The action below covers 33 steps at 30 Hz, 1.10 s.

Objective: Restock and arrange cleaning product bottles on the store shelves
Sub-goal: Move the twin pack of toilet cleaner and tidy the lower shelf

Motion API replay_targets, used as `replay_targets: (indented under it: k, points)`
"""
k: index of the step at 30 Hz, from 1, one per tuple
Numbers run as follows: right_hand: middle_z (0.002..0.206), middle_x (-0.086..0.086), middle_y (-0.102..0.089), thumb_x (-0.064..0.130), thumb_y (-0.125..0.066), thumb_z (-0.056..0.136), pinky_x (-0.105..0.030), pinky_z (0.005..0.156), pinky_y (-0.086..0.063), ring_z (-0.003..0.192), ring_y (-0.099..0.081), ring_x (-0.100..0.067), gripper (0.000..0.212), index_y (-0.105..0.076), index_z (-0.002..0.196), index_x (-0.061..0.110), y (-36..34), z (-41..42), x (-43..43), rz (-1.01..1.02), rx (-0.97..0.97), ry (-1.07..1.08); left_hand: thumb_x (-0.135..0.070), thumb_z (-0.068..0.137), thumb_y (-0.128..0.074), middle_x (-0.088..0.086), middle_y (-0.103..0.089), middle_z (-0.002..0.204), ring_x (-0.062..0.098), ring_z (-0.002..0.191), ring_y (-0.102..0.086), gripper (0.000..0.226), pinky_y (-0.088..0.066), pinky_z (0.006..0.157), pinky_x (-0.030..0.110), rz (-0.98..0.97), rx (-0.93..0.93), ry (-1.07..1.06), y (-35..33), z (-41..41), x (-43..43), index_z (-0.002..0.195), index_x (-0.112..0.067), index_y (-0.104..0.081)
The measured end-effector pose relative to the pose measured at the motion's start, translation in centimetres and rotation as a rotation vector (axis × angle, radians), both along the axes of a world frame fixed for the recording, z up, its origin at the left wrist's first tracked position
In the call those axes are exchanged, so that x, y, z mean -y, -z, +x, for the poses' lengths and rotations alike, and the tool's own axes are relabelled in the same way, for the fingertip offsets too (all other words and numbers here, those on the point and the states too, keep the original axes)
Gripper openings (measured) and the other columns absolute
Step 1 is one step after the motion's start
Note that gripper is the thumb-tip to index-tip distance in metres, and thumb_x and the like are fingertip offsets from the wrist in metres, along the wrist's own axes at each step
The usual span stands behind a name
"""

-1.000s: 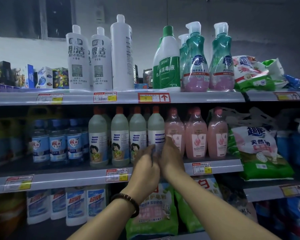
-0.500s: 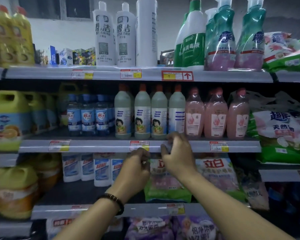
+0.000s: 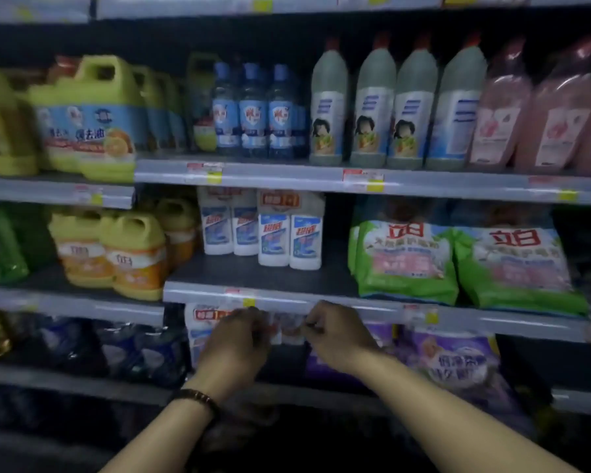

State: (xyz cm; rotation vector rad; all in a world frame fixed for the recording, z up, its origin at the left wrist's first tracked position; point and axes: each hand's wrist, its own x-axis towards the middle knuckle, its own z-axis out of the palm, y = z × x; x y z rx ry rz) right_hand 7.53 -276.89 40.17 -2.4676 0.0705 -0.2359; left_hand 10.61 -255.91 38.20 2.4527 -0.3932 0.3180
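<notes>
Place: a shop.
Goods: rows of identical detergent bottles (image 3: 372, 107) above the fingers (image 3: 256, 325).
Tags: price tags (image 3: 248, 302) on the shelf rail (image 3: 198, 291), just above them.

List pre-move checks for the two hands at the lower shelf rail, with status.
1. Both hands in view: ok. The left hand and right hand sit close together just under the shelf rail.
2. Grip contents: cannot tell. Fingers are curled, but blur hides whether they pinch anything.
3. Free slot on the shelf above: ok. There is a bare gap between the white twin-packs and the green bags.
4. Bottles upright: ok. The grey bottles stand in a row.
5. Labels facing front: not ok. The rightmost grey bottle shows no figure, unlike its neighbours.
</notes>
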Motion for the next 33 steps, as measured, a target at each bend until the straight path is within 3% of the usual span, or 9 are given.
replay_targets:
  k: [5, 9, 13, 16, 19, 23, 28, 31, 33]
  points:
    - [0.091, 0.004, -0.076, 0.031, -0.077, 0.087, -0.03, 0.081, -0.053, 0.089, -0.071, -0.015, 0.013, -0.064, 0.091, 0.03, 8.7, 0.2, -3.4, 0.064, -0.095, -0.052, -0.03, 0.093, -0.071, 0.005, -0.073, 0.11, 0.03, 0.103, -0.072, 0.01, -0.057, 0.087, 0.037, -0.061, -0.11, -0.07, 8.3, 0.3, -4.1, 0.102, -0.025, -0.069]
    - [0.09, 0.007, -0.072, 0.026, -0.082, 0.091, -0.016, 0.072, -0.047, 0.088, -0.068, -0.011, 0.018, -0.065, 0.098, 0.026, 12.5, 2.5, -6.0, 0.163, -0.174, -0.042, -0.013, 0.088, -0.078, 0.007, -0.073, 0.109, 0.031, 0.104, -0.071, 0.02, -0.057, 0.088, 0.038, -0.182, -0.111, -0.13, 14.1, 2.4, -6.8, 0.106, -0.018, -0.071]
    - [0.094, 0.006, -0.072, 0.03, -0.081, 0.094, -0.03, 0.082, -0.054, 0.094, -0.07, -0.016, 0.027, -0.06, 0.109, 0.028, 15.0, 6.4, -8.9, 0.256, -0.213, -0.034, -0.016, 0.089, -0.083, 0.011, -0.068, 0.121, 0.031, 0.112, -0.067, 0.037, -0.059, 0.095, 0.048, -0.325, -0.111, -0.245, 17.5, 5.7, -8.8, 0.121, -0.017, -0.065]
    - [0.089, 0.018, -0.061, 0.03, -0.08, 0.096, -0.02, 0.071, -0.047, 0.087, -0.062, -0.006, 0.032, -0.053, 0.114, 0.029, 16.8, 9.9, -10.8, 0.316, -0.212, -0.01, -0.02, 0.087, -0.087, 0.012, -0.068, 0.124, 0.033, 0.116, -0.066, 0.048, -0.06, 0.094, 0.052, -0.405, -0.13, -0.31, 19.6, 8.7, -10.0, 0.128, -0.014, -0.062]
    - [0.101, 0.013, -0.063, 0.027, -0.081, 0.096, -0.017, 0.066, -0.046, 0.088, -0.061, -0.001, 0.039, -0.056, 0.126, 0.021, 18.3, 13.2, -12.5, 0.461, -0.201, 0.049, -0.022, 0.088, -0.086, 0.007, -0.067, 0.128, 0.032, 0.122, -0.062, 0.055, -0.058, 0.097, 0.054, -0.455, -0.123, -0.349, 21.7, 10.9, -10.4, 0.135, -0.014, -0.059]
    - [0.112, 0.012, -0.07, 0.03, -0.083, 0.094, -0.029, 0.081, -0.057, 0.104, -0.071, -0.01, 0.045, -0.058, 0.131, 0.023, 20.2, 16.9, -13.3, 0.566, -0.145, 0.075, -0.035, 0.092, -0.081, 0.009, -0.06, 0.145, 0.03, 0.136, -0.057, 0.069, -0.054, 0.107, 0.058, -0.551, -0.121, -0.35, 24.0, 13.1, -10.8, 0.151, -0.016, -0.049]
    - [0.121, 0.013, -0.072, 0.028, -0.072, 0.1, -0.051, 0.105, -0.057, 0.115, -0.07, -0.016, 0.027, -0.063, 0.125, 0.031, 22.2, 19.1, -13.9, 0.63, -0.151, 0.047, -0.027, 0.109, -0.06, -0.001, -0.057, 0.151, 0.014, 0.134, -0.06, 0.05, -0.057, 0.105, 0.036, -0.651, -0.103, -0.235, 24.5, 15.7, -11.6, 0.157, -0.023, -0.045]
    - [0.132, 0.015, -0.072, 0.031, -0.063, 0.108, -0.047, 0.109, -0.057, 0.119, -0.07, -0.006, 0.027, -0.06, 0.135, 0.035, 23.0, 19.3, -13.3, 0.671, -0.13, -0.039, -0.021, 0.111, -0.058, -0.016, -0.064, 0.138, -0.009, 0.123, -0.062, 0.041, -0.055, 0.093, 0.011, -0.71, -0.15, -0.183, 24.4, 16.1, -11.3, 0.15, -0.027, -0.05]
    - [0.133, 0.017, -0.072, 0.036, -0.059, 0.11, -0.043, 0.108, -0.057, 0.118, -0.07, 0.0, 0.029, -0.057, 0.139, 0.034, 23.1, 19.5, -12.7, 0.63, -0.12, -0.082, -0.016, 0.111, -0.055, -0.015, -0.067, 0.131, -0.012, 0.113, -0.065, 0.032, -0.056, 0.086, 0.009, -0.781, -0.148, -0.18, 24.2, 16.7, -11.1, 0.143, -0.02, -0.055]
